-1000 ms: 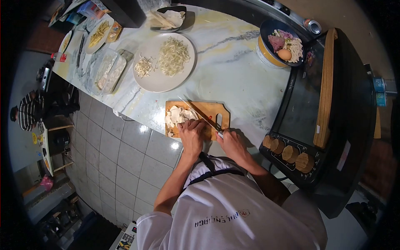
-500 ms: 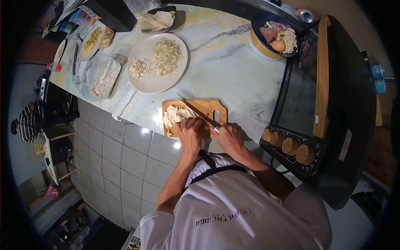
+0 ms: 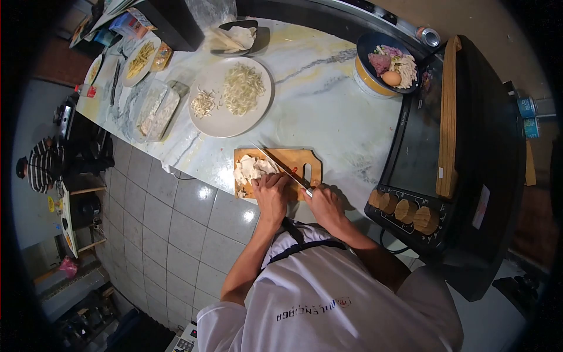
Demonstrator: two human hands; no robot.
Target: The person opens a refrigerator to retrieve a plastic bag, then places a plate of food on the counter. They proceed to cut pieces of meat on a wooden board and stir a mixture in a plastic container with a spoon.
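Observation:
My right hand (image 3: 325,206) is wrapped round the handle of a knife (image 3: 283,167). Its blade slants across the wooden cutting board (image 3: 312,157), with the tip past the board's far edge. My left hand (image 3: 271,192) has its fingers bent and pressed together on the board, just left of the blade, holding down pale sliced food (image 3: 251,168). What lies under those fingertips is mostly hidden. The pale slices form a loose heap on the board's left half. Small red bits (image 3: 294,170) lie right of the blade, near the board's handle slot.
Beyond the board stands a large plate (image 3: 234,128) with two heaps of pale shreds. A clear container (image 3: 153,130) is to its left. On the right are a dark bowl (image 3: 366,47) with meat and an egg, and a black oven (image 3: 469,234). Another person (image 3: 40,170) sits far left.
The view has shifted, so the counter and board appear slightly lower and to the right. Both hands keep their places on the knife and the sliced food.

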